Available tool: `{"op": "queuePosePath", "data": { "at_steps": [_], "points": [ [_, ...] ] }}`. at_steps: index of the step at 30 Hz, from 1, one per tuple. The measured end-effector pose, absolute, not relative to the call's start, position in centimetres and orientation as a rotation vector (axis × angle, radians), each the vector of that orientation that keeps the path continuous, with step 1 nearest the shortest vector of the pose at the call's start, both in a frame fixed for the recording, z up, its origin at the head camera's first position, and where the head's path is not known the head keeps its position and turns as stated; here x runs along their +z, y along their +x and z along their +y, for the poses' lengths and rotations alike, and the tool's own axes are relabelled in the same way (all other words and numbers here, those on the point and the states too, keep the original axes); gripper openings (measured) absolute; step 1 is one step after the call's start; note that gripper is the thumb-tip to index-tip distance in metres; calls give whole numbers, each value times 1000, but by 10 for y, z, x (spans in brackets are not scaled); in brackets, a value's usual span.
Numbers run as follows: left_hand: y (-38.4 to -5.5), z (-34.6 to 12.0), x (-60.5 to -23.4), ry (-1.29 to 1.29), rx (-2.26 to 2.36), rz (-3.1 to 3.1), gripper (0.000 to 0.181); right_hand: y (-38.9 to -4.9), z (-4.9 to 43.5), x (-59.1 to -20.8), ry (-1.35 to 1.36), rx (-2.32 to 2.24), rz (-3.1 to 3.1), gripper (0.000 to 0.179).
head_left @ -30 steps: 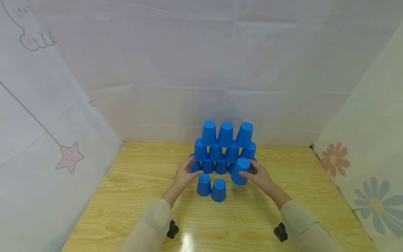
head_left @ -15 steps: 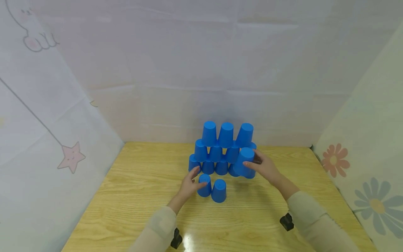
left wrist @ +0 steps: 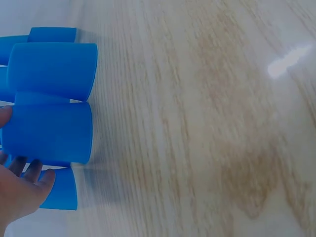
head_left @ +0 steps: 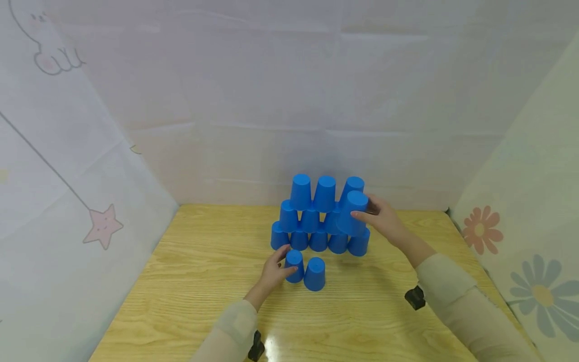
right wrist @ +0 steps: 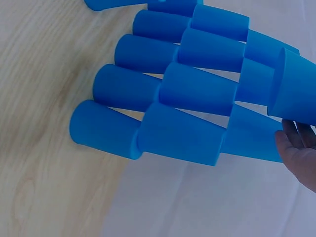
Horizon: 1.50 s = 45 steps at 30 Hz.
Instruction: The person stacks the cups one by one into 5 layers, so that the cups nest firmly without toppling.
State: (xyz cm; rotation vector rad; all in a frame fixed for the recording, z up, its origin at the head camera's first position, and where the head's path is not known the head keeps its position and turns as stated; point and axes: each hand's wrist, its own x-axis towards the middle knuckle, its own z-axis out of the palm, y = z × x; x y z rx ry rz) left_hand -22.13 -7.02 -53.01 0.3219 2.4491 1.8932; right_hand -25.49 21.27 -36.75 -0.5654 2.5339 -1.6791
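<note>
Upside-down blue cups form a tiered stack point(head_left: 309, 220) towards the back of the table, with three cups on its top row. My right hand point(head_left: 386, 223) grips another blue cup point(head_left: 354, 213) by its side, thumb in front. It is raised and overlaps the stack's right end in the head view. In the right wrist view this held cup point(right wrist: 296, 89) is close to the upper row. My left hand point(head_left: 272, 271) has thumb and fingers around a blue cup point(head_left: 294, 257) standing in front of the stack. A second loose cup point(head_left: 314, 274) stands right beside it.
The wooden table point(head_left: 190, 291) reaches back to a pale cloth wall point(head_left: 253, 100). Printed cloth also hangs at the left and right sides. A small black device shows at each wrist, the right one point(head_left: 415, 297) near the sleeve.
My right hand has lifted its cup up and slightly right, from in front of the stack to its upper tiers. My left hand has moved from the stack's left end to the front left cup.
</note>
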Motion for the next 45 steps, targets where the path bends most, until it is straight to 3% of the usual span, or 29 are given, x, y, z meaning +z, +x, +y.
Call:
{"op": "queuePosePath", "data": {
  "at_steps": [7,14,28,38,45],
  "points": [
    [-222,-68,-537,295,1862,2486,61,-261,209,-353,-518,-1645,2582,66],
    [-207,-62,-508,273,1921,2429,56,-267,207,-342,-540,-1641,2610,66],
    [-211,-59,-524,266,2023,2396,53,-283,206,-313,-447,-1733,2650,69],
    [-225,-60,-559,220,2025,2424,57,-301,201,-308,-395,-1748,2728,70],
    [-222,-63,-560,183,2043,2415,58,-309,194,-307,-328,-1798,2705,70]
  ]
}}
